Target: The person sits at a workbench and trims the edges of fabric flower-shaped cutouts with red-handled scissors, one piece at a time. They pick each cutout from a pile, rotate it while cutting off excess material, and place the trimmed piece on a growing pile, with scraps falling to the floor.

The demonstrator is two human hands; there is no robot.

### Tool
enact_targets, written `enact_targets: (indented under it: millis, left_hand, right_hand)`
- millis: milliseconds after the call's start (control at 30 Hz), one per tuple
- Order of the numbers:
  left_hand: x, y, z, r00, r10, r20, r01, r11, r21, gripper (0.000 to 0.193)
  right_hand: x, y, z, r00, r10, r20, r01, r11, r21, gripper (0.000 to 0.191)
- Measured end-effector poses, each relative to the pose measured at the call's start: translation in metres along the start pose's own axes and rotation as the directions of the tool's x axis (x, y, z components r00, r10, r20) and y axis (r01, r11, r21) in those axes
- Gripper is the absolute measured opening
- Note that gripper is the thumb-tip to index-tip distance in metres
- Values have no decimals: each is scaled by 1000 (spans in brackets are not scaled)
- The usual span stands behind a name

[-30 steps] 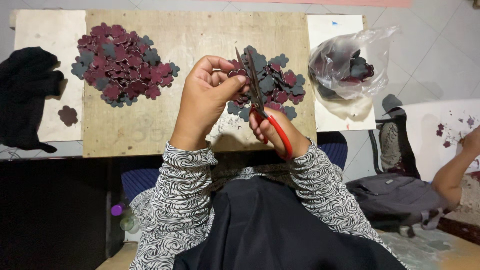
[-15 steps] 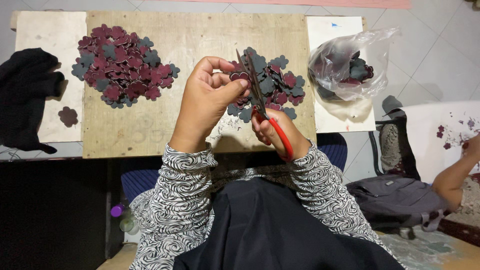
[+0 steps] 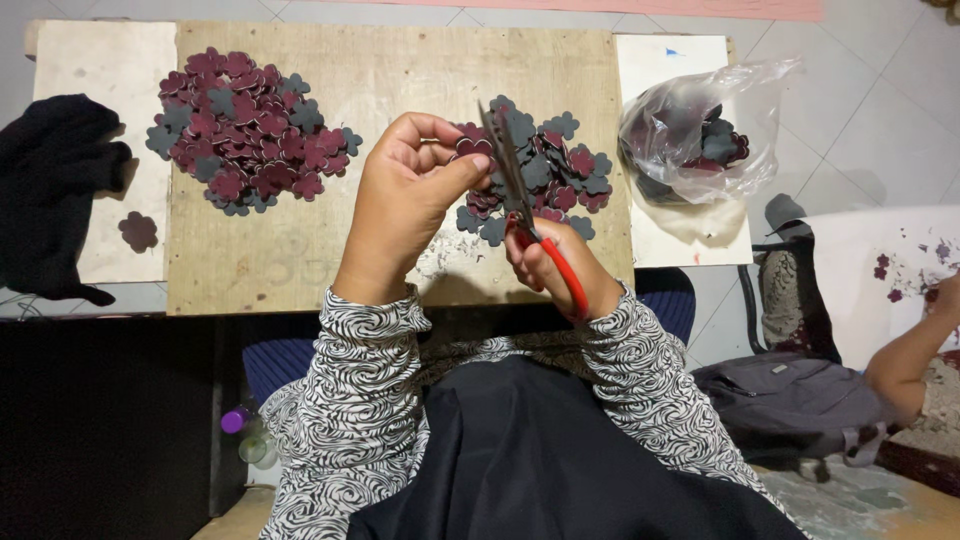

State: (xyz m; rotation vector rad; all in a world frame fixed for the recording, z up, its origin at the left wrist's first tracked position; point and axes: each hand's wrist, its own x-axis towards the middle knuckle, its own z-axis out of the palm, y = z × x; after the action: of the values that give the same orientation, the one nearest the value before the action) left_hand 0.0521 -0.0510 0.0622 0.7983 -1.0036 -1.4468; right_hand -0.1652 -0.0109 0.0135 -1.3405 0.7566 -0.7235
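The left hand point(image 3: 405, 200) pinches a small maroon flower cutout point(image 3: 473, 147) between thumb and fingertips, holding it up over the wooden board point(image 3: 370, 80). The right hand point(image 3: 555, 265) is clenched around the red handles of the scissors point(image 3: 515, 185); their dark blades point toward 12 o'clock and meet the cutout's right edge. Whether the blades are closed on it I cannot tell.

Just behind the hands, at 1 o'clock from the cutout, lies a small pile point(image 3: 555, 170) of maroon and grey flower shapes. A larger pile point(image 3: 245, 130) sits on the board at 9 to 10 o'clock, well apart from the hands. A single flower point(image 3: 138, 231) lies on the pale panel at the far left, beside a black cloth point(image 3: 50, 200). At 3 o'clock a clear bag point(image 3: 700, 130) holds more shapes. At the far right edge another person's arm point(image 3: 905, 360) reaches across a white sheet point(image 3: 860, 270) dotted with maroon bits.
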Motion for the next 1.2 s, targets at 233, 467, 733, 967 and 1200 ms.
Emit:
enact_targets:
  millis: [233, 467, 733, 967, 1200]
  left_hand:
    - [-2, -3, 2, 1000, -2, 19, 3, 1000, -23, 11]
    - [-3, -7, 4, 999, -15, 46, 14, 1000, 23, 12]
    - [-6, -5, 11, 995, -40, 88, 44, 998, -38, 14]
    - [-14, 3, 21, 989, -98, 109, 114, 982, -153, 11]
    - [-24, 20, 29, 992, -96, 87, 98, 995, -24, 12]
  right_hand:
    - [1, -5, 2, 998, -59, 12, 59, 995, -84, 83]
    - [4, 2, 6, 996, -75, -53, 73, 997, -39, 86]
    - [3, -10, 12, 988, -151, -23, 149, 986, -68, 83]
    - [-3, -31, 19, 984, -175, 40, 179, 976, -125, 87]
    - [-2, -30, 20, 985, -173, -14, 170, 978, -119, 89]
